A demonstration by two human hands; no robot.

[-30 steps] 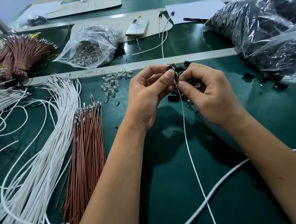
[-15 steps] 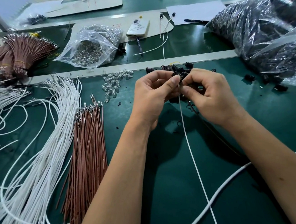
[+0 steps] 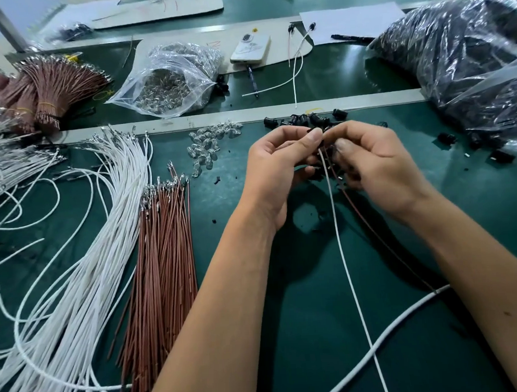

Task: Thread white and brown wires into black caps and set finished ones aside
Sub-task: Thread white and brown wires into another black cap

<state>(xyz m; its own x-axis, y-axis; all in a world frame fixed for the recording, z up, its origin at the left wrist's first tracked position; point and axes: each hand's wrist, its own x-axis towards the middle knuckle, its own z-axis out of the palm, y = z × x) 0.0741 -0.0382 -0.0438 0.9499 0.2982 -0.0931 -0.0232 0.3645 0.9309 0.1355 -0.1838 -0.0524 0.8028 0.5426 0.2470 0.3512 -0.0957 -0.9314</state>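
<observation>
From the head view, both hands meet over the green worktop [image 3: 289, 330], fingertips nearly touching: the left hand [image 3: 275, 167] pinches thumb against forefinger at the top of the work, and the right hand [image 3: 376, 164] curls its fingers round something dark, probably a black cap, though the cap itself is mostly hidden between them. One white wire [image 3: 344, 251] and one brown wire [image 3: 384, 236] hang from that pinch toward the person, left slack, I judge, so the ends can be fed without drag. Just beyond the fingertips lies a small cluster of loose black caps [image 3: 304, 119], roughly eight, kept within a short reach; three or four more lie scattered to the right of the right hand. Left of the left hand sit two fanned stocks, the white wires [image 3: 96, 236] and the brown wires [image 3: 164, 256], each too many to count, terminals pointing away for easy picking. Beyond the left hand lies a heap of clear bulbs [image 3: 208, 144], uncountable. Farther off lie two finished-looking leads [image 3: 296, 60], seemingly set aside. A thicker white cable [image 3: 395, 330] crosses under the right forearm.
</observation>
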